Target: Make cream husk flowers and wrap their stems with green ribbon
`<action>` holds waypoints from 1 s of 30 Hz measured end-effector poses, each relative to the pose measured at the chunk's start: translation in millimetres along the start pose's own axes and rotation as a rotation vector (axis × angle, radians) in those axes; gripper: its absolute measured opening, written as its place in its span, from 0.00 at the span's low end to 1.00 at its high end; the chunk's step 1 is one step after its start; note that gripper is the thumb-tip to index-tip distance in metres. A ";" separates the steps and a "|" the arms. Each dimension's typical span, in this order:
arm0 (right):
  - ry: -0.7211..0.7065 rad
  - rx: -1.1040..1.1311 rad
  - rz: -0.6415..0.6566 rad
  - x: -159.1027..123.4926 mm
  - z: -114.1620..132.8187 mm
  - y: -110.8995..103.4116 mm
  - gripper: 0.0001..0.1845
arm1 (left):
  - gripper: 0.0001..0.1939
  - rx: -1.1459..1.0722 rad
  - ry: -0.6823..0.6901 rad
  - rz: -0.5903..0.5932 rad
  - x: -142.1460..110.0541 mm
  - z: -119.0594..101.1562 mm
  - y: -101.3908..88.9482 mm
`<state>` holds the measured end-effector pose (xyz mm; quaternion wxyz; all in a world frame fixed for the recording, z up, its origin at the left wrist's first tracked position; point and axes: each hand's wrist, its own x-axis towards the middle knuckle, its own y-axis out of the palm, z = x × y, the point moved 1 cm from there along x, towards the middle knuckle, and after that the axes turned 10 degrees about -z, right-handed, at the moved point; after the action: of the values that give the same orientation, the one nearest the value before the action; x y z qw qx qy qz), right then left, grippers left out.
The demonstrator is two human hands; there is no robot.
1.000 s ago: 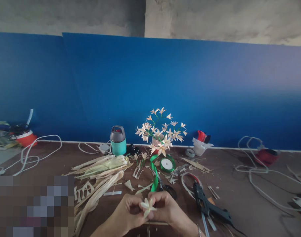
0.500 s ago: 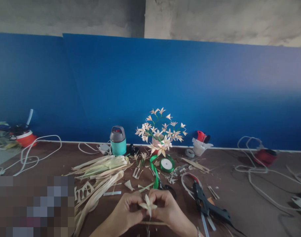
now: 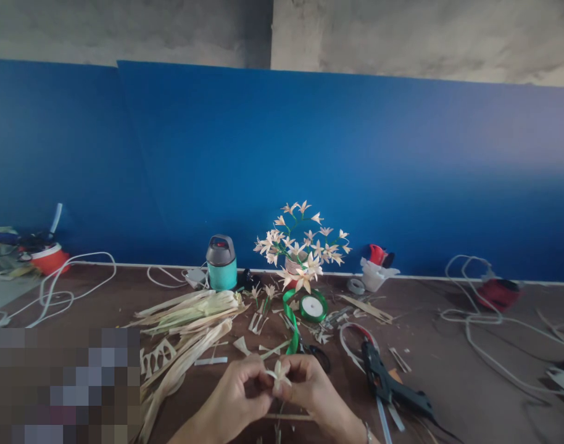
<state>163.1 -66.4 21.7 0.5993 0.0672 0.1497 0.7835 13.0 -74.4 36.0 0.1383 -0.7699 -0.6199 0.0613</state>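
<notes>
A pale corn-husk flower [image 3: 279, 374] is pinched between my two hands at the bottom middle. My left hand [image 3: 245, 385] holds a petal at its left side with thumb and forefinger. From the right, my right hand [image 3: 310, 382] grips it, with the thumb over its front. A thin stem runs down beneath the flower. Just beyond my hands lie black-handled scissors [image 3: 318, 355] and a green ribbon [image 3: 292, 324] trailing from its spool [image 3: 312, 306]. Behind stands a pot of finished husk flowers [image 3: 305, 250]. A black glue gun [image 3: 393, 385] rests to the right.
Dried corn husks [image 3: 189, 314] are heaped to the left, near a teal and grey flask [image 3: 221, 265]. White cables [image 3: 469, 317] loop across the right of the brown table. A blue partition [image 3: 194, 154] rises behind. The lower left corner is pixelated.
The flower has tilted and its petals look more folded together. My right thumb has moved onto its front, while my left fingers stay at its left side.
</notes>
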 end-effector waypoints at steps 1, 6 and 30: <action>0.002 0.001 -0.009 1.1 -1.0 -0.4 0.19 | 0.05 0.014 -0.015 -0.017 -0.1 0.5 0.3; 0.027 -0.041 -0.089 4.9 -1.8 -1.3 0.19 | 0.05 0.021 -0.066 -0.093 2.0 2.6 4.4; 0.283 0.072 -0.193 1.4 -8.7 -4.6 0.12 | 0.07 -0.328 -0.449 -0.032 -0.3 12.8 11.3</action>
<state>164.5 -65.3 11.9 0.6418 -0.0369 0.2662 0.7183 20.2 -75.1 20.5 -0.1278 -0.7394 -0.6487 0.1270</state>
